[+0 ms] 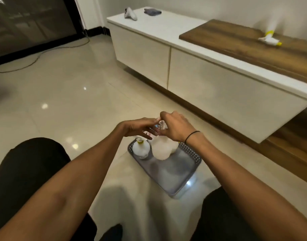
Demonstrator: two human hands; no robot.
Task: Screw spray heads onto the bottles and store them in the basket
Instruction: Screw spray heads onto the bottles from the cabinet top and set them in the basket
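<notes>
A grey perforated basket lies on the floor between my knees. One white bottle with a yellow-collared spray head stands in its far left corner. A second white bottle is held above the basket, blurred. My right hand grips the top of this bottle, where a white spray head part shows between the fingers. My left hand meets it from the left, fingertips at the bottle's neck; how they grip is hidden. Another white and yellow spray head lies on the wooden cabinet top.
A long low cabinet runs along the right, with a white controller and a grey cloth on its white end. A cable trails over the glossy tile floor at the left. My dark-clad knees flank the basket.
</notes>
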